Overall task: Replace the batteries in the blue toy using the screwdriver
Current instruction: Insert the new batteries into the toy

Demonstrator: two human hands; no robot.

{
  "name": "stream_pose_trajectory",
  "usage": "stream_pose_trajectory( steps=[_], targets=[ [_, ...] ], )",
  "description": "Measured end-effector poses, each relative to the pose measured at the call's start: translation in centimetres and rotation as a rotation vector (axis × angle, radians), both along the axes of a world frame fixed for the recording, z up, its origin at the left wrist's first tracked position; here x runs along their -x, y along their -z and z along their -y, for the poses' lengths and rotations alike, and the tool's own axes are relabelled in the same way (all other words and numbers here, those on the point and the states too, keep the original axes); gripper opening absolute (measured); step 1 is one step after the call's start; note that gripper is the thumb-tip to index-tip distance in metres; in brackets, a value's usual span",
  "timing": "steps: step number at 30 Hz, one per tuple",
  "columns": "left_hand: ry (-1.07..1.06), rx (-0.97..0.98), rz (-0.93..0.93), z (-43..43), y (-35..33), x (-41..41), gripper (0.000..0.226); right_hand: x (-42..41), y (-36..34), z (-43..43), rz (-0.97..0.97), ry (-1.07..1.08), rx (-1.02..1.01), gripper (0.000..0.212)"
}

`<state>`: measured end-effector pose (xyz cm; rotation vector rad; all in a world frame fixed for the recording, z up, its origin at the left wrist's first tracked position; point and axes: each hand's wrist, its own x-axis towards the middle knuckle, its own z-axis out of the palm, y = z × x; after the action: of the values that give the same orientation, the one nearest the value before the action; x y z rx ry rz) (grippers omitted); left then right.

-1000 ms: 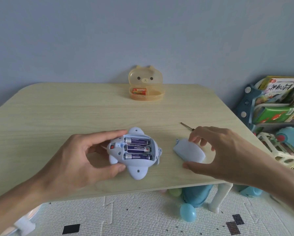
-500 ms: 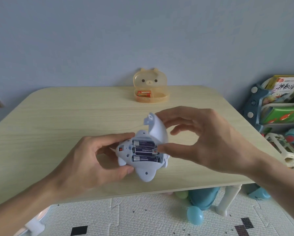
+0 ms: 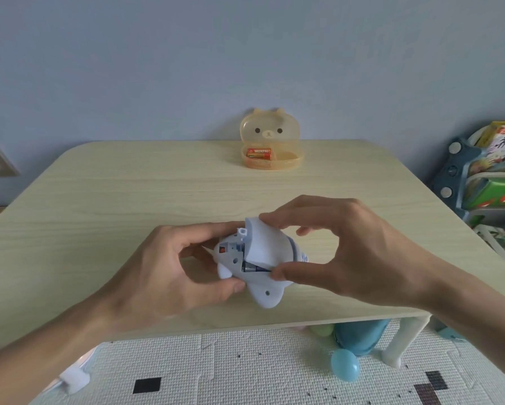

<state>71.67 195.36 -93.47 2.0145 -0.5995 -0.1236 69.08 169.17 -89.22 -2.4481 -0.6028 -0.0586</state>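
Blue toy (image 3: 264, 290): pale blue plastic, underside up, held over the near part of the desk (image 3: 99, 217). Battery bay partly uncovered; one battery (image 3: 255, 268) shows in the gap, just left of the right thumb tip.

Left hand (image 3: 169, 270): fingers closed around the toy's left end, thumb beneath, index finger along the far side.

Right hand (image 3: 347, 252): fingers pinching the battery cover (image 3: 264, 247), thumb at its near edge, index finger on its far top corner. Cover tilted, its far-left end raised above the bay, its near edge close to the toy body.

Bear-shaped box (image 3: 270, 144): translucent orange, lid open and upright, at the far edge of the desk, well beyond both hands' fingers. One orange battery (image 3: 258, 153) lies inside.

Floor mat (image 3: 245, 372): white foam below the desk; a blue ball (image 3: 344, 365) rests on it.
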Motion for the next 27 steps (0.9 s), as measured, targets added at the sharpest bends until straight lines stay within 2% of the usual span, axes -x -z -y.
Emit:
stream_pose_trajectory(
  steps=[9,12,15,17,19,24,27],
  targets=[
    [0.03,-0.059,-0.067,-0.3,-0.3,-0.1,0.066,0.0,0.4,0.2,-0.146,0.035,-0.084,0.057],
    [0.09,0.037,-0.216,-0.3,-1.0,-0.5,0.048,0.3,0.7,0.3,-0.19,0.064,-0.127,0.056],
    [0.058,0.121,-0.305,0.0,-1.3,-1.0,0.058,0.4,0.8,0.1,-0.195,0.08,-0.158,0.058],
    [0.035,0.168,-0.345,0.3,-1.3,-1.3,0.043,0.5,0.9,0.0,-0.18,0.083,-0.166,0.059],
    [0.03,0.212,-0.401,0.5,-1.4,-1.3,0.04,0.5,0.9,0.0,-0.171,0.081,-0.174,0.06],
    [-0.09,0.209,-0.301,1.2,-0.9,-1.0,0.035,0.5,1.2,0.0,-0.144,0.08,-0.152,0.059],
    [-0.101,0.235,-0.322,1.2,-0.8,-0.9,0.04,0.5,1.3,-0.2,-0.119,0.083,-0.137,0.058]
  ],
)
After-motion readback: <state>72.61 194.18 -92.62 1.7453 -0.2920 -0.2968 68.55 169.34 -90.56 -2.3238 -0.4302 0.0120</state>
